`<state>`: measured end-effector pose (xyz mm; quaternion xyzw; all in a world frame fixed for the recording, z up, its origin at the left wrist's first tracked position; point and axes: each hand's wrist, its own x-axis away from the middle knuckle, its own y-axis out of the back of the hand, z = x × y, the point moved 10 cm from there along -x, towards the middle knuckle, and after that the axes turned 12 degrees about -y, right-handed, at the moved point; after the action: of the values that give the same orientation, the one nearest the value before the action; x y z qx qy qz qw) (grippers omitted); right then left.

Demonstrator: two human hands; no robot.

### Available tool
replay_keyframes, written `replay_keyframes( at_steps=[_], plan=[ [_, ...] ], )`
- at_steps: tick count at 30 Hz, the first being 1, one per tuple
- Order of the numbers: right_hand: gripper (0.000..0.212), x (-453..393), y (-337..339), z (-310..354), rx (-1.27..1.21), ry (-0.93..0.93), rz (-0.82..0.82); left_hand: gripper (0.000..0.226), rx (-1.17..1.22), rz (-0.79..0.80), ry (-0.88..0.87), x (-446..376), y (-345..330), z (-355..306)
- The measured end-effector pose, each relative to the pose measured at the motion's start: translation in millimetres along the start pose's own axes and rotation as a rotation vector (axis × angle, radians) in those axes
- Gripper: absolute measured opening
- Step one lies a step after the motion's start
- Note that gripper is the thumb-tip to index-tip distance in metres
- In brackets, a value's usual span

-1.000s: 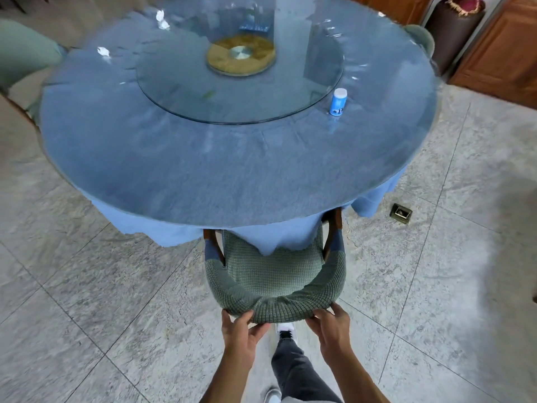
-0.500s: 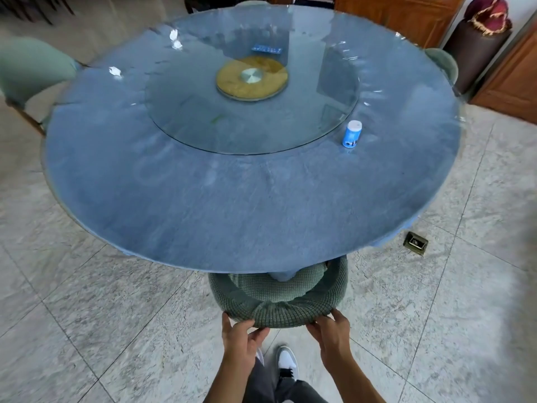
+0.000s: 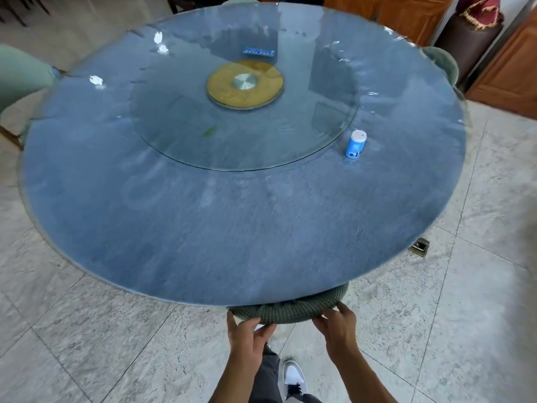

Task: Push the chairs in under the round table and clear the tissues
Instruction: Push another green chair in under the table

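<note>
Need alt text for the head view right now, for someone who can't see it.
Both hands, left hand and right hand, grip the back of a green chair tucked almost fully under the round table. Crumpled tissues lie on its far left.

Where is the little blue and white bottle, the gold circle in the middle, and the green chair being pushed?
Blue and white bottle (image 3: 355, 144): head view, on its side wall.
Gold circle (image 3: 223, 88): head view, on its yellow ring.
Green chair (image 3: 286, 310): head view, on its backrest top.
</note>
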<state>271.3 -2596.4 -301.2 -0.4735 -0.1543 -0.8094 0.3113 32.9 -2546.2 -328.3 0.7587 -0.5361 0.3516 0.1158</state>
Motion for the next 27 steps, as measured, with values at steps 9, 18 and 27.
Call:
replay_keyframes(
  at_steps=[9, 18, 27],
  plan=[
    [0.032, -14.2, 1.5, 8.4, -0.035, -0.025, -0.065, 0.079, 0.114, -0.065, 0.116, -16.1, -8.7, -4.6],
    [0.022, -11.1, -1.4, 9.0, 0.021, -0.021, -0.055, 0.067, 0.068, -0.024, 0.142, -10.4, -9.0, -6.7],
    [0.030, 43.0, -16.6, 49.5, 0.606, 0.391, -0.223, 0.052, -0.317, -0.134, -0.125, 11.0, 9.8, -37.4]
  ],
)
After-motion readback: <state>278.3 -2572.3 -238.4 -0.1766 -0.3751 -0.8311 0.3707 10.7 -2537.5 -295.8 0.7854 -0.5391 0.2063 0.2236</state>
